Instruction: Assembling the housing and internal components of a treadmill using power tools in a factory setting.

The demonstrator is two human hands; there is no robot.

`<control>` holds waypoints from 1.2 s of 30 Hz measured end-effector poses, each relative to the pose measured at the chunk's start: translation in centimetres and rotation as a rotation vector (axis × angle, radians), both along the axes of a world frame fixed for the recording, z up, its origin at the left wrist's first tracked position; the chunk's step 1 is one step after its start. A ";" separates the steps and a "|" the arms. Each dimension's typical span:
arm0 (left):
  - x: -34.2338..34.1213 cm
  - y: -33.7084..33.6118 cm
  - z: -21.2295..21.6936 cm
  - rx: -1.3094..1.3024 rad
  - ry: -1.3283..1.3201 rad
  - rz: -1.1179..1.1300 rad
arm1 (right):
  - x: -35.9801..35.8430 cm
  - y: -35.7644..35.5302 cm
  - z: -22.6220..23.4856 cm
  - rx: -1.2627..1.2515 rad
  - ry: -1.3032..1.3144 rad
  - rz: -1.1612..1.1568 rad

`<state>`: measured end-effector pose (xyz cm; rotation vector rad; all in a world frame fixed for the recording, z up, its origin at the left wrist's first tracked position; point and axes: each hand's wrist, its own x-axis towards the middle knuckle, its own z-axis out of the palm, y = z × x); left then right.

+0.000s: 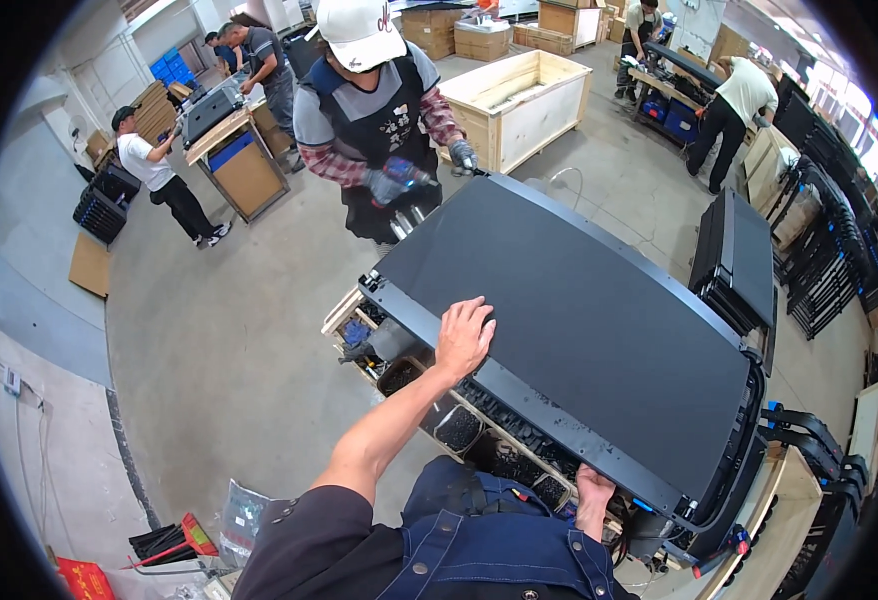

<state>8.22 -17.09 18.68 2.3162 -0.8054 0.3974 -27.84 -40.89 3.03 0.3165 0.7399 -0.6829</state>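
Observation:
In front of me a treadmill deck [569,320] with a black belt and dark side rails lies at a slant on a wooden bench. My left hand [465,337] rests on its near rail, fingers stretched over the belt's edge. Farther right along that rail, my right hand [592,490] holds the lower edge, its fingers partly hidden beneath. Across the deck's far left end stands a co-worker in a white cap and apron. One gloved hand there holds a power drill [406,172], slightly blurred; the other glove [462,155] is at the deck's far corner.
Bins of small black parts [458,428] sit under the near rail. An open wooden crate [519,105] stands behind the co-worker. Dark panels [734,260] are stacked on the right, near a wooden board [774,520]. Other people work at benches farther back.

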 end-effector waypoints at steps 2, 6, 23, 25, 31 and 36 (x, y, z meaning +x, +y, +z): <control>0.0 0.1 -0.1 -0.016 -0.004 0.003 | -0.1 0.2 -0.2 -0.019 0.039 0.015; 0.2 -1.0 0.0 -0.041 -0.030 -0.038 | -0.4 -0.6 -0.9 -0.051 0.068 0.005; 0.2 -0.3 -0.1 -0.040 -0.011 -0.024 | -0.1 -1.1 0.3 0.061 0.031 -0.014; 0.2 -0.6 -0.1 -0.050 -0.024 -0.029 | -0.2 -1.1 0.2 0.053 0.046 -0.036; 0.1 -0.2 0.1 -0.031 0.007 -0.023 | 0.4 0.0 0.8 -0.007 0.055 -0.015; -0.1 -0.2 0.0 -0.037 -0.011 -0.027 | 0.1 0.3 1.3 -0.004 0.022 0.009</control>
